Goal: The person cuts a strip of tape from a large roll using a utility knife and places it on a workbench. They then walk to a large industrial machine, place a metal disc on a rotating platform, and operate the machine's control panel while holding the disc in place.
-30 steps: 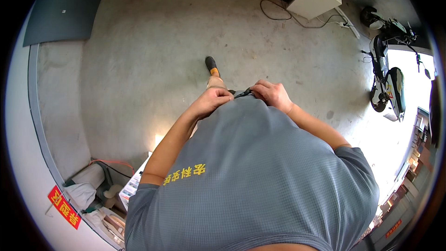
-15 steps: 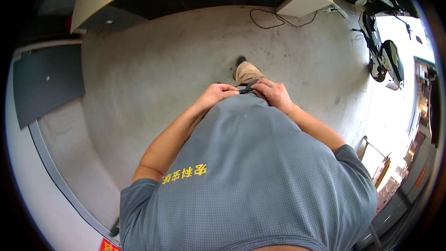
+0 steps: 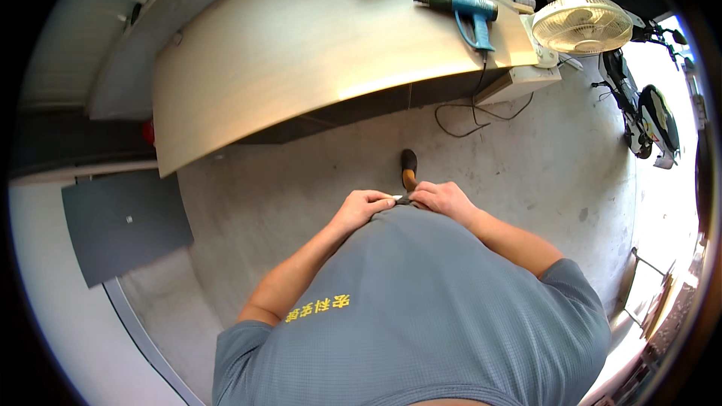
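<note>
Both hands meet in front of my waist, at the front of my grey shirt (image 3: 436, 293). My left hand (image 3: 362, 209) is closed, its thumb and fingers pinched beside a small pale bit. Close to it on the right, my right hand (image 3: 445, 201) has its fingers curled and pressed together. Between the fingertips shows a small dark thing (image 3: 404, 200), like a short strap; most of it is hidden by the fingers and the shirt. One dark shoe (image 3: 408, 159) and a bit of trouser leg show beyond the hands.
Ahead stands a pale table (image 3: 286, 60) bearing a blue heat gun (image 3: 474, 9), its cord looping to the floor. A fan (image 3: 583, 26) stands at the table's right end. Farther right is a two-wheeled scooter (image 3: 653, 116). A dark grey panel (image 3: 128, 222) is at the left.
The view has tilted up and shifted, so the tabletop, heat gun and whole fan now show. My hands stay together at the waist; less of the dark thing shows between them.
</note>
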### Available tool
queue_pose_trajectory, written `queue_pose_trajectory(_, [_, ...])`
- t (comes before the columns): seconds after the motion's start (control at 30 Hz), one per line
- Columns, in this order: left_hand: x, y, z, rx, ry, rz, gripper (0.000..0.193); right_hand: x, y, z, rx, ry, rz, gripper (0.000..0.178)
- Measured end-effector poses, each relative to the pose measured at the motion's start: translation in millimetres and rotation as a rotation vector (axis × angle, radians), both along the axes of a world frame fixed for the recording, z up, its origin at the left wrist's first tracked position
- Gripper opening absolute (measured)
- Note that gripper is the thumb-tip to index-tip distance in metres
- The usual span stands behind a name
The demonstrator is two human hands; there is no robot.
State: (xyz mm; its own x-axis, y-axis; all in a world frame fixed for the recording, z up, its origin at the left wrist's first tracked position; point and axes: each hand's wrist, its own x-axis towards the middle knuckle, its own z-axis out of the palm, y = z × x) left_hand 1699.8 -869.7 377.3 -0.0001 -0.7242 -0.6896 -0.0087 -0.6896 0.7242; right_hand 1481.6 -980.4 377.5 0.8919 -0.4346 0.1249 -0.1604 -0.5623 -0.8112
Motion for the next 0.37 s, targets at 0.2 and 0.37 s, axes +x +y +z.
queue_pose_trajectory(0.2, [103.7, -44.2, 52.1, 0.05, 0.086, 0.107, 0.03, -31.0, -38.7, 22.5, 0.627, 0.226, -0.49, 0.01])
queue_pose_trajectory(0.37, [223.1, -90.3, 125.9, 0.46, 0.028, -0.303, 0.035, -100.6, -1.7, 25.0, 1.519, 0.669, -0.17, 0.015])
